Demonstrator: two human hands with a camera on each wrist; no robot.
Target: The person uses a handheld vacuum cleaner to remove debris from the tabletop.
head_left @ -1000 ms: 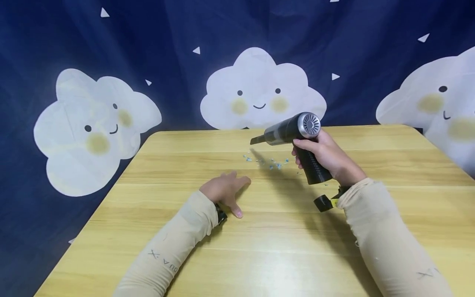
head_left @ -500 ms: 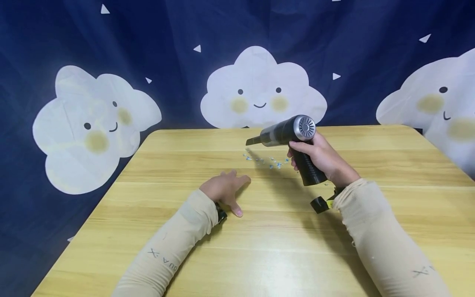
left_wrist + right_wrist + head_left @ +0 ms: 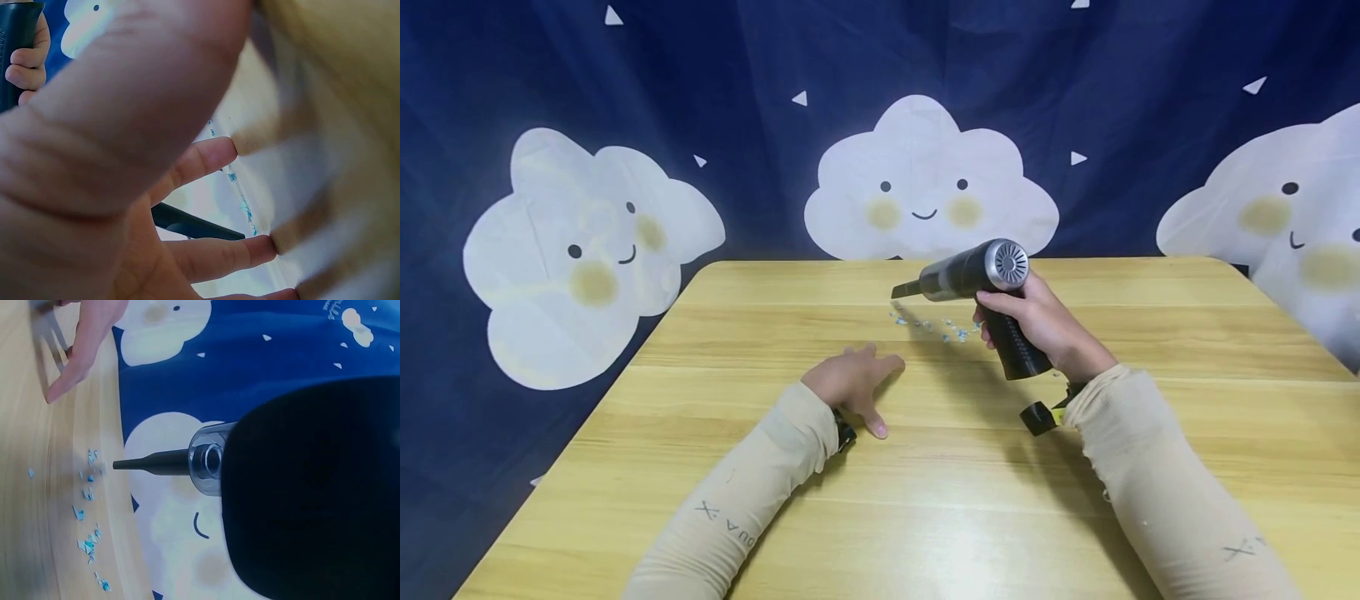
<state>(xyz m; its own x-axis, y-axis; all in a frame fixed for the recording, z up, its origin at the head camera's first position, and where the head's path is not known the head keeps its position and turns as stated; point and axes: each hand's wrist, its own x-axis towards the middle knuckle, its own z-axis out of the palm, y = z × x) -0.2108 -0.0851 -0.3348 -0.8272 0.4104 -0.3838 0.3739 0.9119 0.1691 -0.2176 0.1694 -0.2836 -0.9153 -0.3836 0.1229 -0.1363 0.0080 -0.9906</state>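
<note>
My right hand [image 3: 1051,323] grips the handle of a black and silver handheld vacuum cleaner [image 3: 966,273], thumb along the near side. The vacuum's flat black nozzle [image 3: 159,463] points left and down, its tip just above the tabletop in the head view. Small blue paper-like scraps [image 3: 962,335] lie scattered on the wood below and to the right of that tip. To the left of them, my left hand [image 3: 853,380] rests on the table with fingers spread and fingertips down, holding nothing. The left wrist view shows its fingers [image 3: 215,259] beside the scraps and nozzle.
The wooden table [image 3: 880,500] spans the front. Behind it hangs a dark blue curtain [image 3: 760,67] printed with white clouds. A black wrist-worn device [image 3: 1037,418] sticks out under my right wrist, low over the table.
The vacuum and my right hand have drifted left and slightly lower, bringing the nozzle closer to the leftmost scraps. My left hand has stayed in place.
</note>
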